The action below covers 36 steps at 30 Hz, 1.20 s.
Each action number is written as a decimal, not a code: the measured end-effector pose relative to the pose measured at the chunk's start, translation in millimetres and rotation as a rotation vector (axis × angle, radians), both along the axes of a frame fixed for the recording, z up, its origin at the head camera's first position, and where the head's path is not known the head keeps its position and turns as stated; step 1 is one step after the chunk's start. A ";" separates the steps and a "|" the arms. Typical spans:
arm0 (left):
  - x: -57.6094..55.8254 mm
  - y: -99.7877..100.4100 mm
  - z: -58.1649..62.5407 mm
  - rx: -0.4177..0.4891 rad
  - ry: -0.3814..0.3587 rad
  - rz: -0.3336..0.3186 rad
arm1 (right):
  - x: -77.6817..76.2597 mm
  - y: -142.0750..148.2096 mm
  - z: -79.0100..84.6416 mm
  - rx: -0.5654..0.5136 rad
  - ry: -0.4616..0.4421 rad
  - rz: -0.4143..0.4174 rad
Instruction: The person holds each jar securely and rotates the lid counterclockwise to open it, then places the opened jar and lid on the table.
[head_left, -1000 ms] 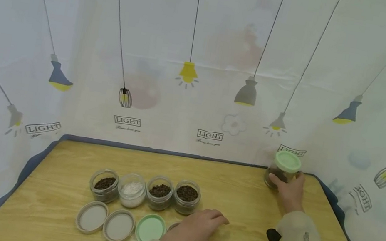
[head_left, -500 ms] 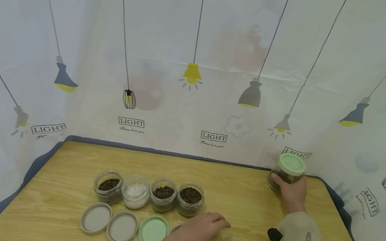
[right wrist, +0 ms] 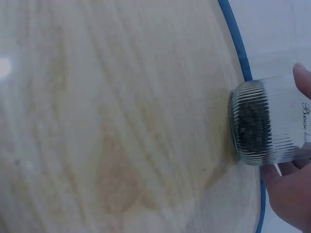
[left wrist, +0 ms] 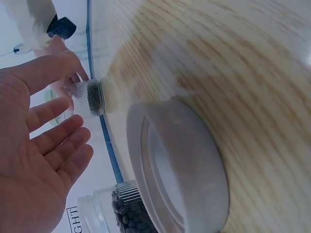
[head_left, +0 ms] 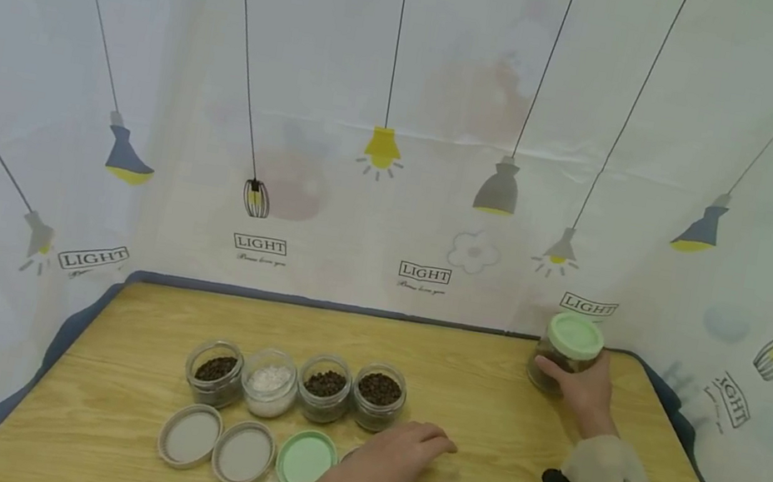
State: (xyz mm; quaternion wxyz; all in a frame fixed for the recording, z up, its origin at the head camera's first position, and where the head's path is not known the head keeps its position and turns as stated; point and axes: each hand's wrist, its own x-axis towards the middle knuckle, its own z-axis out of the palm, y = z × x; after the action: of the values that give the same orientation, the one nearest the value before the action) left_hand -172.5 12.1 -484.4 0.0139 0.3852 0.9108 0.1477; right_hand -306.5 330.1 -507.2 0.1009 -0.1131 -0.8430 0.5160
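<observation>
At the table's back right corner, my right hand [head_left: 584, 390] grips a ribbed glass jar [right wrist: 255, 121] round its side. A pale green lid [head_left: 575, 336] tops this jar, and dark contents fill its lower part. My left hand [head_left: 388, 470] is held over the front middle of the table with fingers spread and nothing in them. Beneath it, a whitish lid [left wrist: 194, 160] lies on the table, mostly hidden in the head view. Just beyond the left hand stands an open jar [head_left: 378, 397] of dark brown bean-like pieces.
Left of that jar, in one row, stand two more jars of dark pieces [head_left: 323, 388] [head_left: 215, 372] and a jar of white grains [head_left: 270, 382]. In front lie a green lid [head_left: 306, 461] and two whitish lids [head_left: 244, 454] [head_left: 190, 436]. A printed curtain [head_left: 399, 66] surrounds the table.
My right hand has drawn the lidded jar slightly nearer, away from the curtain. The left hand and the open jars stay practically where they were.
</observation>
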 end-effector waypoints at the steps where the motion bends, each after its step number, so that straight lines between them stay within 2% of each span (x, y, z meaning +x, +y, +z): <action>1: 0.6 -0.3 0.7 0.002 0.001 -0.004 | 1.9 0.2 -0.9 0.004 0.013 0.009; 7: 3.6 -2.7 7.6 0.011 -0.021 -0.014 | 15.1 -3.2 1.6 0.038 0.007 0.057; 13: 4.5 -4.8 13.3 0.026 -0.033 -0.013 | 29.2 -12.2 9.5 0.071 0.042 0.170; 16: 4.7 -5.3 15.8 0.036 -0.018 -0.021 | 36.0 -20.8 14.3 0.082 0.059 0.230; 23: 2.6 -7.4 22.5 0.043 0.072 -0.033 | 50.4 -42.4 19.2 0.022 0.068 0.351; 33: -4.3 -7.3 37.9 0.137 0.132 -0.025 | 64.2 -71.6 14.4 0.095 0.114 0.456; 36: -7.9 -6.4 44.5 0.171 0.149 -0.020 | 69.4 -79.3 15.6 0.112 0.118 0.510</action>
State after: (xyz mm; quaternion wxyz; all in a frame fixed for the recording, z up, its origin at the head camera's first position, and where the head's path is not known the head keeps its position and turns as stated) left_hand -180.4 5.8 -439.9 -0.0852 0.4039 0.8896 0.1956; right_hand -237.1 250.8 -491.6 0.0224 0.1390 -0.8642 0.4830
